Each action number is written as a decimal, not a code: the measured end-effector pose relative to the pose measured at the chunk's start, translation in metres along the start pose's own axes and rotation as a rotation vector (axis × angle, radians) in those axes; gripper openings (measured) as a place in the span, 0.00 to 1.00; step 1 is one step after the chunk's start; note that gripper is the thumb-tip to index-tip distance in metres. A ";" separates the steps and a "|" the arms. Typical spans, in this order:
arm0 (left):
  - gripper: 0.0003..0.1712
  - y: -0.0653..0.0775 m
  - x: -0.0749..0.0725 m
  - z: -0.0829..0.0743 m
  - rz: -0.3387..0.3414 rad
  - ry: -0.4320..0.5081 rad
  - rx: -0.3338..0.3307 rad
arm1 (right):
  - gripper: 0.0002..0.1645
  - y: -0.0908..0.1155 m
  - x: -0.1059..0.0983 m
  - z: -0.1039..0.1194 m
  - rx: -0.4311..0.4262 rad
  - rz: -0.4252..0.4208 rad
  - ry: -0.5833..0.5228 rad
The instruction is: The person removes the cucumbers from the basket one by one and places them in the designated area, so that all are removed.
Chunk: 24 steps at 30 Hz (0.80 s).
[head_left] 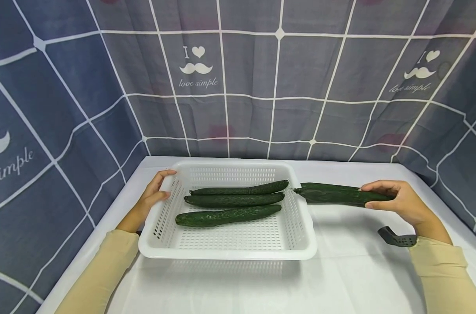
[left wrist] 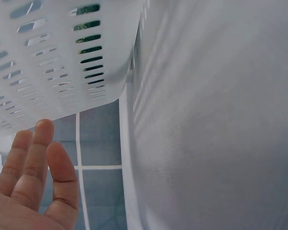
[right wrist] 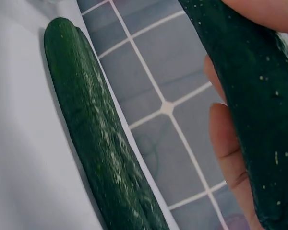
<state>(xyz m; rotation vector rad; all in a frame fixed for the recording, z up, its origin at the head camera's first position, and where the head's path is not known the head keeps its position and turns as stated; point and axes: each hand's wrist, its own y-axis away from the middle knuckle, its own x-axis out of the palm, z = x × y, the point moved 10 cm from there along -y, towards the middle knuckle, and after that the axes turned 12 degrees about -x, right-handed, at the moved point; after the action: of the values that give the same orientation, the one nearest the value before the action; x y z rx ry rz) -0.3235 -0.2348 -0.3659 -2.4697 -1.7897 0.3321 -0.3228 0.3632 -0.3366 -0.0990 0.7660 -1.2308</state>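
A white plastic basket (head_left: 227,254) with slotted walls stands on the table. Three dark green cucumbers lie side by side in it: a rear one (head_left: 241,189), a middle one (head_left: 234,200) and a front one (head_left: 227,216). At the basket's left rim my left hand (head_left: 149,201) grips with finger and thumb over the edge; its other fingers (left wrist: 36,167) extend along the outer wall. Right of the basket, my right hand (head_left: 404,203) holds a cucumber (head_left: 336,196) by its right end, the far tip at the basket's right rim. Behind it another cucumber (right wrist: 93,115) lies on the table.
The white table (head_left: 351,261) is enclosed at the back and both sides by a grey-blue checked curtain (head_left: 245,117). A black wrist strap part (head_left: 396,237) juts out beside the right cuff.
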 end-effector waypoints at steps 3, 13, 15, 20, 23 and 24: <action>0.35 -0.001 0.000 0.000 0.002 0.003 0.001 | 0.28 0.004 -0.005 -0.006 0.009 0.000 0.013; 0.35 -0.001 0.002 -0.001 0.012 0.012 0.014 | 0.30 0.014 -0.014 -0.022 -0.018 0.000 -0.065; 0.35 -0.001 0.002 -0.001 0.012 0.015 0.013 | 0.31 0.015 -0.014 -0.024 -0.028 0.002 -0.120; 0.35 -0.001 0.001 -0.001 0.007 0.015 0.008 | 0.32 0.018 -0.012 -0.029 -0.029 0.003 -0.204; 0.35 -0.001 0.001 0.000 0.004 0.012 0.007 | 0.30 0.020 -0.011 -0.036 0.003 0.007 -0.145; 0.35 -0.001 0.000 0.000 0.004 0.011 0.007 | 0.29 0.020 -0.010 -0.039 0.020 0.010 -0.119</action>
<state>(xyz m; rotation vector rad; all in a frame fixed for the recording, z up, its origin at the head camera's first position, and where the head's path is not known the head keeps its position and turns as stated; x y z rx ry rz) -0.3238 -0.2342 -0.3658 -2.4660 -1.7768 0.3240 -0.3299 0.3919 -0.3703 -0.1502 0.6503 -1.2120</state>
